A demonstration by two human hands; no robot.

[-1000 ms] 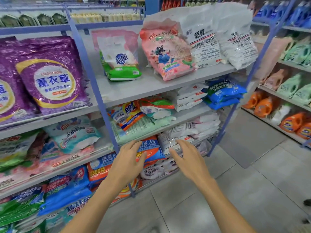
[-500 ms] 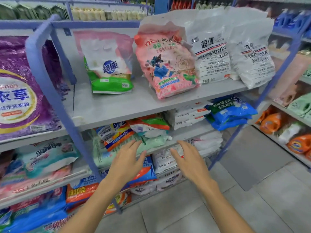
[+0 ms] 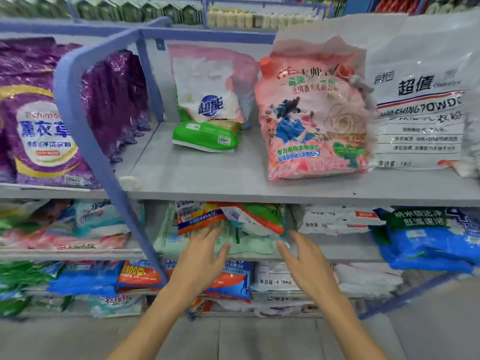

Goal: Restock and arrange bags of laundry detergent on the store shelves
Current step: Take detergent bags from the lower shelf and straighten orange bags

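The pale green detergent bag (image 3: 246, 246) lies flat on the middle shelf (image 3: 345, 249), under an orange-and-blue bag (image 3: 197, 216) and a green-and-orange bag (image 3: 259, 216). Our left hand (image 3: 200, 258) reaches to its near edge with fingers straight and spread, holding nothing; we cannot tell whether they touch it. Our right hand (image 3: 306, 263) is likewise open at the bag's right end. On the shelf above, a pink bag (image 3: 311, 113) stands upright beside a white bag (image 3: 420, 113). Purple bags (image 3: 44, 120) fill the left bay.
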